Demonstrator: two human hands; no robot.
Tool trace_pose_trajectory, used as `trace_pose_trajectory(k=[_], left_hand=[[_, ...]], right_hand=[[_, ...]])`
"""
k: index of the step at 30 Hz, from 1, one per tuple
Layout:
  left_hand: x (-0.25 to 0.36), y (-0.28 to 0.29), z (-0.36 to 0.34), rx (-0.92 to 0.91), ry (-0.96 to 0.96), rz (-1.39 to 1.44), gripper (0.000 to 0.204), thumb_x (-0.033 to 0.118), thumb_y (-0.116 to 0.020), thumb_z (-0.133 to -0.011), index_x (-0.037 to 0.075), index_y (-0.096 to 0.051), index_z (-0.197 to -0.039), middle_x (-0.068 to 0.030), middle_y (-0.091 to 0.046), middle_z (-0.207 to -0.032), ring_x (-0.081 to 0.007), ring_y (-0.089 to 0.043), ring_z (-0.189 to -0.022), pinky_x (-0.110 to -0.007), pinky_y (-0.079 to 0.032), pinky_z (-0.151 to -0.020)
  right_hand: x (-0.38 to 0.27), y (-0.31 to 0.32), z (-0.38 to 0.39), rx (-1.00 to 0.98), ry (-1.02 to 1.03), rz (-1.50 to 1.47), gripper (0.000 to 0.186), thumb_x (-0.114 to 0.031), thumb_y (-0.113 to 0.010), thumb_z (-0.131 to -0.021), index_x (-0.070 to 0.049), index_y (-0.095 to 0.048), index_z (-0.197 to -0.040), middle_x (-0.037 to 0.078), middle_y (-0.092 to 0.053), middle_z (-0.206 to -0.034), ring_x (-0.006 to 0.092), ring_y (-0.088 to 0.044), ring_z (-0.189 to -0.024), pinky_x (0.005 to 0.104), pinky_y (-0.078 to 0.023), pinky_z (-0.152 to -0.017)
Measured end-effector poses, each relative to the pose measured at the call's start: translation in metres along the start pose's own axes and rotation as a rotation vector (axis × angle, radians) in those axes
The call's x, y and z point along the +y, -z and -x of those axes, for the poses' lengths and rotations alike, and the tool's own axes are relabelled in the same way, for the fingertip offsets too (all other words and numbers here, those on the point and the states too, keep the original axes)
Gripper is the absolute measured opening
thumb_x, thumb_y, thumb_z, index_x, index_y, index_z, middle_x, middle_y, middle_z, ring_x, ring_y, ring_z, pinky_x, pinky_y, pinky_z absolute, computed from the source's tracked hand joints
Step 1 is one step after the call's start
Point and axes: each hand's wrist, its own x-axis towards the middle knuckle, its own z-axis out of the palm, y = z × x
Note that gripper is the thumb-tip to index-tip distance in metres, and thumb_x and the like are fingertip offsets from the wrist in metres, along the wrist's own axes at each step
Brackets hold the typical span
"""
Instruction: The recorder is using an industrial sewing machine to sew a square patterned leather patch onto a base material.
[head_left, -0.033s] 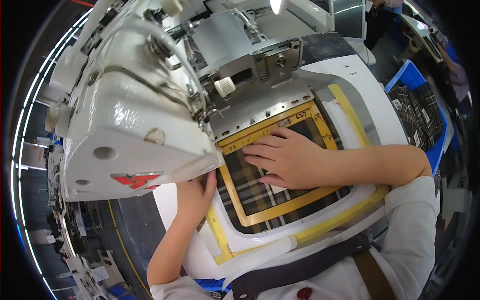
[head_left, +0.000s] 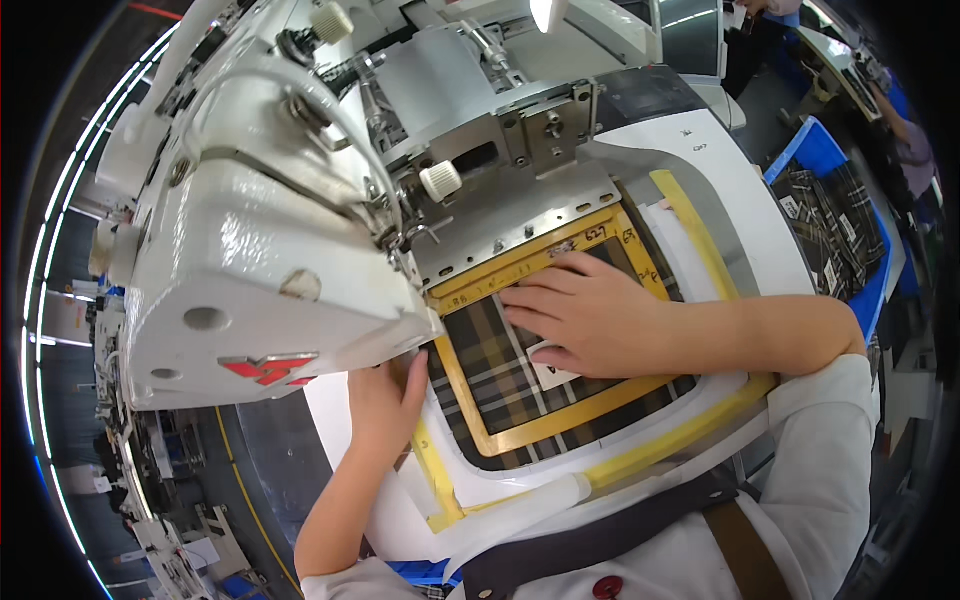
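Observation:
A dark plaid fabric piece (head_left: 500, 365) lies inside a yellow rectangular clamp frame (head_left: 560, 422) on the bed of a white industrial sewing machine (head_left: 260, 270). My right hand (head_left: 590, 315) lies flat on the plaid with its fingers spread and pointing left toward the needle area. A small white label (head_left: 553, 373) shows just under its thumb. My left hand (head_left: 385, 395) rests palm down on the left edge of the template, tucked below the machine head. Neither hand grips anything.
A wider white template with a yellow border strip (head_left: 665, 450) surrounds the frame. A metal clamp plate (head_left: 520, 215) sits behind it. At the right stands a blue bin (head_left: 830, 215) holding several plaid pieces. Other workstations lie beyond.

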Motion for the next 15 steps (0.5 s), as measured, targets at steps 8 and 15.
trace_pose_trajectory(k=[8, 15], left_hand=[[0.050, -0.002, 0.012, -0.277, -0.340, -0.033, 0.047, 0.023, -0.068, -0.081, 0.007, -0.056, -0.123, -0.0149, -0.049, -0.136, -0.0341, -0.046, -0.127, -0.047, -0.036, -0.104], [0.050, -0.006, 0.007, -0.267, -0.300, -0.055, 0.049, 0.016, -0.067, -0.080, 0.008, -0.054, -0.126, -0.0128, -0.047, -0.140, -0.0326, -0.044, -0.130, -0.047, -0.033, -0.107]], right_hand=[[0.016, 0.028, 0.071, 0.051, -0.300, 0.221, 0.042, -0.024, -0.069, -0.080, -0.005, -0.063, -0.117, 0.006, -0.059, -0.127, 0.0224, -0.051, -0.118, 0.0422, -0.035, -0.102], [0.012, 0.027, 0.062, 0.049, -0.299, 0.214, 0.038, -0.021, -0.067, -0.081, -0.003, -0.063, -0.114, 0.007, -0.060, -0.123, 0.0229, -0.051, -0.116, 0.0417, -0.034, -0.103]])
